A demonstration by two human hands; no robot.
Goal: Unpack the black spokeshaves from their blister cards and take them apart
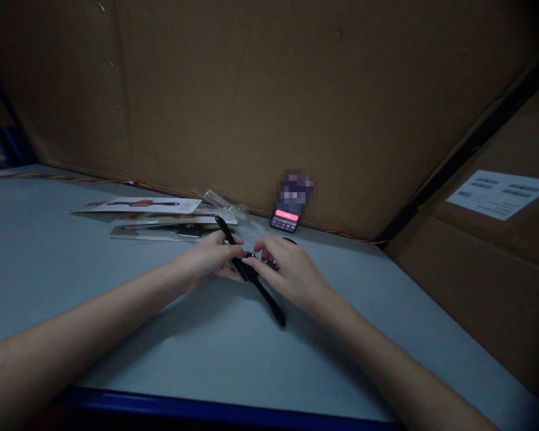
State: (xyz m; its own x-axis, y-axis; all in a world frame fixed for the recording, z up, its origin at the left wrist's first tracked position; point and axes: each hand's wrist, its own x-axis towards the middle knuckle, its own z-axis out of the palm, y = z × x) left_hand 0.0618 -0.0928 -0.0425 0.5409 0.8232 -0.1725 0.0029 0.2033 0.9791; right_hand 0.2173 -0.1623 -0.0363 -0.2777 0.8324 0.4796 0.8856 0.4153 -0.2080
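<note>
My left hand [213, 254] is closed around a long, slim black utensil [266, 296], which slants from upper left to lower right just above the table. Its exact kind is unclear. My right hand [290, 269] pinches at a small shiny part [253, 255] beside the utensil's middle, where both hands' fingertips meet. Under the right fingers a further dark piece shows, mostly hidden. Just behind the left hand lie flat packages with printed cards [157, 205], one picturing a black utensil, and crumpled clear plastic packaging [233, 209].
A phone [291, 203] with a lit screen leans against the cardboard wall [233, 102] at the back. A twisted red and yellow wire [72, 178] runs along the table's rear edge. On the right stands a cardboard panel with a white label [500, 193]. The grey tabletop [170, 341] has a blue front edge.
</note>
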